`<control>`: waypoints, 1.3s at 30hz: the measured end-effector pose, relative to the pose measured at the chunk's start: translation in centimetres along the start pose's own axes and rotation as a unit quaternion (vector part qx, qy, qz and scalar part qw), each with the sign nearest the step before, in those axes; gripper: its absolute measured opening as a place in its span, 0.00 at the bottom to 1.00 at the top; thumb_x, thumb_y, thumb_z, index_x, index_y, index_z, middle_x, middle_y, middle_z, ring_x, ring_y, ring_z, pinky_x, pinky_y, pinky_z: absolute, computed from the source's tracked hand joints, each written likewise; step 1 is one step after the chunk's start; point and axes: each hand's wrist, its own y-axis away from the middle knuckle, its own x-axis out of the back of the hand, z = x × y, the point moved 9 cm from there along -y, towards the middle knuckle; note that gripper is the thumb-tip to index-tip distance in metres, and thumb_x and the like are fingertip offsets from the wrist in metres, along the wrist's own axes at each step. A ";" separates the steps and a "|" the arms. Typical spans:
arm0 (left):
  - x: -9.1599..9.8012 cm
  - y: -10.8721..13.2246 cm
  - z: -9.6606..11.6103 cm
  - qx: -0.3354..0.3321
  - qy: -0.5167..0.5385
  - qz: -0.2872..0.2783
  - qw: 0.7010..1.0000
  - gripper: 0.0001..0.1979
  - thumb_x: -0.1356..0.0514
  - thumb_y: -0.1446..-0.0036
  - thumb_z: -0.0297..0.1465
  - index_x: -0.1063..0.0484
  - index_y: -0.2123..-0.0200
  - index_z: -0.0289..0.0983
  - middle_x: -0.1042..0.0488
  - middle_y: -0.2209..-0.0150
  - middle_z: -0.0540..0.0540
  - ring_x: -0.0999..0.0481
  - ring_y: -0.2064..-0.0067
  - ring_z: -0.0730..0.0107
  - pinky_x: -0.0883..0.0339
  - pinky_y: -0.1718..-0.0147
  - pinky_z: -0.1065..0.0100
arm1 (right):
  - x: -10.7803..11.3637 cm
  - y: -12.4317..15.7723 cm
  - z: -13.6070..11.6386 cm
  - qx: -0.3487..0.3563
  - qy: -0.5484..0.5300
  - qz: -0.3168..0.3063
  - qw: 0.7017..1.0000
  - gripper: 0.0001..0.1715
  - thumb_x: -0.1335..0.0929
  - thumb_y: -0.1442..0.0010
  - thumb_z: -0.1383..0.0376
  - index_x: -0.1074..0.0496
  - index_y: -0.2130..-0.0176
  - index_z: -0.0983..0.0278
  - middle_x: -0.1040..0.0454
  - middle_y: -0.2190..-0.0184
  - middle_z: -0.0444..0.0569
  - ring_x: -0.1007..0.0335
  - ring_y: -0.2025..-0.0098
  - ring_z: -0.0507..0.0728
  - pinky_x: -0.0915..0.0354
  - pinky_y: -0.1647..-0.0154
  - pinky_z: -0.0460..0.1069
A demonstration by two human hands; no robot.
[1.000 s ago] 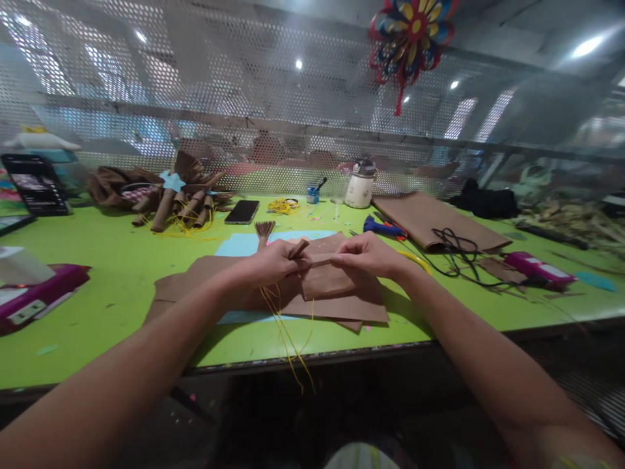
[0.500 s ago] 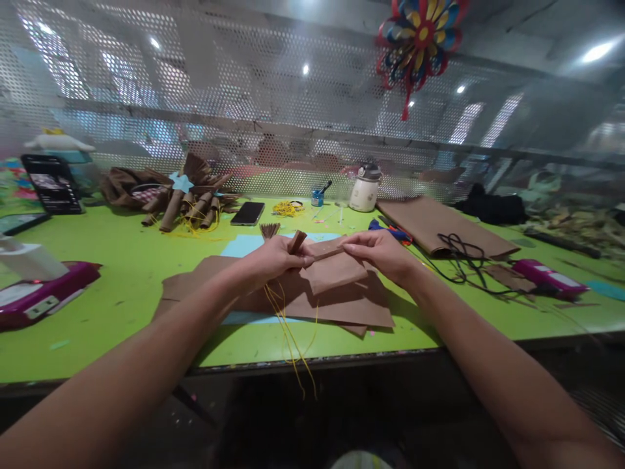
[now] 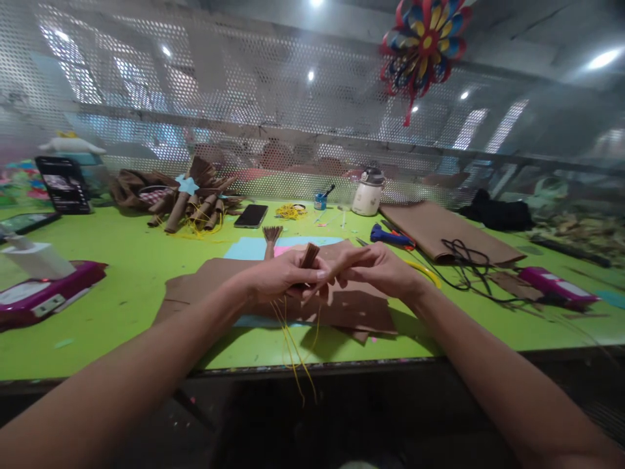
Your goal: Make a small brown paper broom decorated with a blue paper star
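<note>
Over the near part of the desk my left hand (image 3: 280, 273) is closed on a small pleated brown paper piece (image 3: 309, 255), whose fanned end sticks up past the thumb. My right hand (image 3: 385, 267) meets it, its fingers pinching a narrow length of brown paper (image 3: 349, 258) that runs down towards the left fingertips. How the two papers join is hidden by the fingers. Beneath lie brown paper sheets (image 3: 195, 286), partly on light blue paper (image 3: 244, 247). Yellow strings (image 3: 293, 345) hang below my left hand over the desk's edge. Another fringed brown paper piece (image 3: 271, 238) stands out behind it.
A blue glue gun (image 3: 390, 236) lies behind my right hand, near a black cable (image 3: 461, 267) and a large brown sheet (image 3: 439, 228). At the back are a phone (image 3: 250, 216), paper rolls (image 3: 178, 208) and a bottle (image 3: 367, 192). A purple power strip (image 3: 63, 296) lies left.
The brown paper stretched flat between my hands is now gathered into a narrow length. My right hand has turned and closed in against my left. The view has shifted slightly.
</note>
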 end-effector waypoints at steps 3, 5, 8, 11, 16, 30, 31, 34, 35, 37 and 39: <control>1.3 -0.2 0.0 -0.010 -0.016 0.075 0.997 0.12 0.41 0.49 0.36 0.28 0.67 0.33 0.29 0.72 0.46 0.41 0.78 0.80 0.54 0.82 0.74 | 0.7 0.0 -0.1 0.006 -0.002 0.034 0.999 0.09 0.32 0.46 0.62 0.26 0.68 0.66 0.29 0.71 0.46 0.34 0.68 0.51 0.37 0.63 0.49; 3.1 0.0 0.1 -0.003 -0.025 0.154 0.988 0.12 0.41 0.50 0.37 0.29 0.69 0.33 0.33 0.76 0.48 0.42 0.79 0.80 0.54 0.82 0.74 | 0.7 0.0 0.3 -0.028 -0.004 0.022 0.999 0.10 0.33 0.44 0.61 0.28 0.67 0.67 0.31 0.72 0.45 0.36 0.69 0.49 0.38 0.65 0.47; 4.2 0.4 0.5 0.007 -0.026 0.199 0.980 0.17 0.43 0.49 0.42 0.28 0.66 0.34 0.34 0.76 0.49 0.44 0.80 0.81 0.57 0.83 0.75 | -0.3 0.2 1.5 -0.107 0.076 -0.048 0.990 0.14 0.34 0.44 0.59 0.31 0.72 0.68 0.39 0.79 0.40 0.45 0.77 0.46 0.46 0.75 0.44; 3.5 0.3 1.1 -0.006 -0.096 0.176 0.980 0.19 0.43 0.50 0.44 0.27 0.66 0.34 0.30 0.71 0.46 0.37 0.76 0.77 0.48 0.80 0.74 | -0.6 0.0 2.0 -0.136 0.165 -0.060 0.975 0.15 0.35 0.44 0.58 0.31 0.73 0.67 0.44 0.82 0.38 0.53 0.79 0.46 0.53 0.79 0.44; 2.9 0.0 1.1 -0.034 -0.163 0.191 0.967 0.10 0.36 0.57 0.34 0.29 0.73 0.33 0.29 0.74 0.47 0.33 0.72 0.73 0.40 0.72 0.70 | 0.6 -0.5 2.3 -0.116 0.177 0.047 0.976 0.12 0.33 0.47 0.59 0.29 0.73 0.67 0.39 0.81 0.40 0.48 0.79 0.47 0.51 0.78 0.45; 4.2 0.7 1.0 0.010 -0.058 0.220 0.974 0.07 0.40 0.55 0.32 0.34 0.78 0.34 0.39 0.84 0.54 0.44 0.82 0.79 0.52 0.83 0.74 | 3.3 0.1 1.6 -0.043 0.158 0.195 0.967 0.10 0.30 0.52 0.65 0.23 0.67 0.63 0.26 0.72 0.46 0.33 0.70 0.52 0.38 0.68 0.48; 4.3 0.7 0.9 0.017 -0.053 0.225 0.973 0.10 0.41 0.54 0.34 0.36 0.80 0.34 0.41 0.85 0.54 0.45 0.83 0.79 0.54 0.84 0.73 | 3.1 0.0 1.4 -0.032 0.166 0.189 0.967 0.09 0.30 0.52 0.65 0.23 0.67 0.63 0.25 0.71 0.47 0.32 0.69 0.52 0.37 0.67 0.49; 4.6 0.8 0.1 0.053 -0.056 0.252 0.965 0.14 0.39 0.55 0.38 0.38 0.81 0.35 0.43 0.85 0.54 0.45 0.82 0.79 0.54 0.84 0.74 | 2.1 -0.2 0.3 0.026 0.199 0.171 0.965 0.08 0.31 0.50 0.65 0.22 0.67 0.61 0.23 0.68 0.48 0.30 0.64 0.55 0.35 0.62 0.51; 4.5 0.8 -0.2 0.057 -0.056 0.252 0.964 0.14 0.38 0.57 0.38 0.37 0.80 0.34 0.41 0.83 0.54 0.43 0.81 0.79 0.53 0.83 0.74 | 1.8 -0.3 0.0 0.044 0.213 0.165 0.962 0.08 0.31 0.50 0.66 0.22 0.67 0.60 0.23 0.67 0.48 0.29 0.64 0.55 0.35 0.61 0.51; 4.3 0.6 -0.6 0.049 -0.052 0.237 0.969 0.14 0.36 0.58 0.38 0.35 0.77 0.34 0.36 0.80 0.52 0.39 0.78 0.77 0.50 0.81 0.74 | 1.5 -0.3 -0.4 0.066 0.240 0.158 0.956 0.08 0.32 0.49 0.66 0.22 0.67 0.59 0.23 0.68 0.47 0.29 0.65 0.55 0.34 0.61 0.51; 4.2 0.4 -0.7 0.029 -0.053 0.220 0.974 0.13 0.37 0.57 0.38 0.33 0.75 0.34 0.33 0.76 0.49 0.35 0.74 0.74 0.47 0.79 0.74 | 1.2 -0.3 -0.7 0.083 0.260 0.155 0.949 0.09 0.32 0.48 0.67 0.23 0.66 0.58 0.23 0.68 0.46 0.29 0.65 0.55 0.34 0.61 0.52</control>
